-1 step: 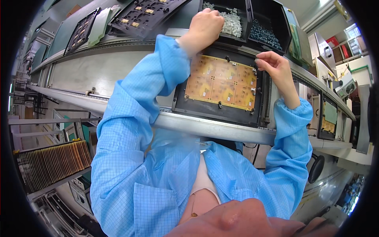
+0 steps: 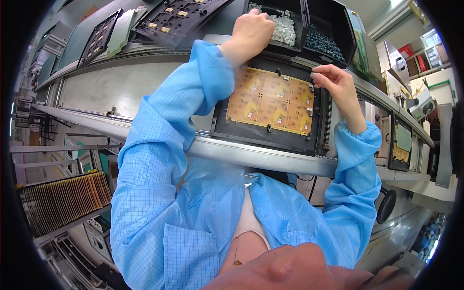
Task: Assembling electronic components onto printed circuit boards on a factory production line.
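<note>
My left hand (image 2: 252,32) reaches into a black bin (image 2: 300,40) of small white plastic parts (image 2: 284,30); its fingers are curled down and the tips are hidden, so what they hold does not show. Beside the upper right corner of a tan circuit board panel (image 2: 273,99), my right hand (image 2: 338,84) is closed with thumb and forefinger brought together. Anything between those fingertips is too small to name. The panel lies in a black carrier frame (image 2: 246,133) with small dark clips around it. A few white parts sit along its right side.
A second bin holds dark blue parts (image 2: 325,41). Black trays (image 2: 179,21) lean at the back left. A metal rail (image 2: 261,158) runs along the front edge. A rack of upright boards (image 2: 65,200) stands lower left, and another carrier (image 2: 401,145) sits at the right.
My right hand has shifted very slightly down and left beside the panel's corner. My left hand stays at the bin of white parts.
</note>
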### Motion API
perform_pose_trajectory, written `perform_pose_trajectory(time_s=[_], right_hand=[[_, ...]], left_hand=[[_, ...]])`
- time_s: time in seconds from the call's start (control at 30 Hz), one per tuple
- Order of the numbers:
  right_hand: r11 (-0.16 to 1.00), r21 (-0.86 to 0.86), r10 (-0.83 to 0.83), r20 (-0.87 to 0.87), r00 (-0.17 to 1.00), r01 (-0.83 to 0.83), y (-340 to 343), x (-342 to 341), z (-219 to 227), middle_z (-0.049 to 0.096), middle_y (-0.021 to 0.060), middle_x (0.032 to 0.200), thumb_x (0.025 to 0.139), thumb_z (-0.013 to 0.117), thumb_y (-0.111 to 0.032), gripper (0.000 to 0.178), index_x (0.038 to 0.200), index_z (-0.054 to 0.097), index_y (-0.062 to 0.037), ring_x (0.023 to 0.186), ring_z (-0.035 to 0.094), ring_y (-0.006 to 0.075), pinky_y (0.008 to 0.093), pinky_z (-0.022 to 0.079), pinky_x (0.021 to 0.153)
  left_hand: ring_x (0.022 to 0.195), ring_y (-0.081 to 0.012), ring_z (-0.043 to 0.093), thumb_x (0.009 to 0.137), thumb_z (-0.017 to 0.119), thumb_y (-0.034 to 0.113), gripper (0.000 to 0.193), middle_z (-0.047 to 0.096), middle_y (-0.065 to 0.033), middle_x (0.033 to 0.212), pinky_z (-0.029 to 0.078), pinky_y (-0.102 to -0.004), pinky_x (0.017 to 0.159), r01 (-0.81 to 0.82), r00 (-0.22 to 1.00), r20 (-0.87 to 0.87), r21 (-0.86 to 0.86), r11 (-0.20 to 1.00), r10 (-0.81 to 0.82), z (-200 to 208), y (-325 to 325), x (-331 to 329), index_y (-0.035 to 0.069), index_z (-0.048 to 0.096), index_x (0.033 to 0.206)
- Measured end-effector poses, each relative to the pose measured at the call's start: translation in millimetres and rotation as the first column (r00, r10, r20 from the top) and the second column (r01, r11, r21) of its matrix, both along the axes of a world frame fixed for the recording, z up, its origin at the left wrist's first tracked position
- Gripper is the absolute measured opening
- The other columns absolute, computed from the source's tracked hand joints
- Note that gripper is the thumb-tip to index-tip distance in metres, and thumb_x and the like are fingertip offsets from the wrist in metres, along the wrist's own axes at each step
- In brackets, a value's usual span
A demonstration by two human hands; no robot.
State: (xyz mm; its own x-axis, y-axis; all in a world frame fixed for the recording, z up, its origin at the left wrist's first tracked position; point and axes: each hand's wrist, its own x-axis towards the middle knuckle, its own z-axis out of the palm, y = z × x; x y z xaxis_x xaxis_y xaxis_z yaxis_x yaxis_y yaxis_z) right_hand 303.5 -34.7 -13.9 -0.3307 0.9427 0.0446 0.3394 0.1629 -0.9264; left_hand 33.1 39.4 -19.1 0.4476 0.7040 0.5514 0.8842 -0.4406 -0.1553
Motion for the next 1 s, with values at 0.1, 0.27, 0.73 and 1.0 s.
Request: perform_pose_trajectory(time_s=[0.1, 0.27, 0.73, 1.0], right_hand=[[0.978, -0.199, 0.027, -0.199, 0.98, -0.067, -3, -2, -8, 0.07, 0.009, 0.1, 0.095, 0.065, -0.011, 0.021, 0.112, 0.065, 0.0018, 0.088, 0.067, 0.0115, 0.0255, 0.055, 0.083], [0.919, -0.374, -0.009, -0.335, 0.942, -0.125, -13, -3, -20, 0.07, 0.0101, 0.103, 0.095, 0.064, -0.009, 0.021, 0.114, 0.063, 0.0014, 0.088, 0.067, 0.0119, 0.0254, 0.056, 0.084], [0.985, 0.172, -0.057, 0.338, 0.939, -0.002, -44, -34, -32, 0.06, 0.0048, 0.085, 0.09, 0.067, -0.007, 0.011, 0.096, 0.069, 0.0024, 0.078, 0.066, 0.0129, 0.0245, 0.052, 0.069], [0.968, 0.249, -0.089, 0.384, 0.919, -0.01, -52, -34, -42, 0.06, 0.0081, 0.081, 0.089, 0.069, -0.009, 0.012, 0.094, 0.071, 0.0016, 0.067, 0.057, 0.0157, 0.0276, 0.047, 0.064]], left_hand=[[0.086, -0.0287, 0.068, 0.078, 0.067, 0.014, 0.008, 0.072, -0.0092, 0.082, 0.056, -0.0393, 0.073, -0.105, 0.986, -0.143, -0.097, 0.99, 0.091, 2, 1, 14, 0.01, 0.074, 0.079], [0.088, -0.0329, 0.072, 0.078, 0.066, 0.009, 0.01, 0.073, -0.0162, 0.088, 0.057, -0.0415, 0.071, -0.12, 0.993, -0.027, -0.294, 0.948, 0.117, 5, 18, 16, 0.006, 0.074, 0.083], [0.079, -0.0369, 0.068, 0.078, 0.06, 0.014, 0.018, 0.069, -0.0204, 0.082, 0.055, -0.0437, 0.074, 0.362, 0.845, 0.513, -0.337, 0.869, -0.153, 23, -22, -11, 0.004, 0.072, 0.087], [0.082, -0.0308, 0.071, 0.08, 0.065, 0.015, 0.021, 0.072, -0.0171, 0.086, 0.055, -0.0377, 0.075, 0.482, 0.726, 0.683, -0.414, 0.772, -0.086, 19, -61, -31, 0.004, 0.072, 0.095]])
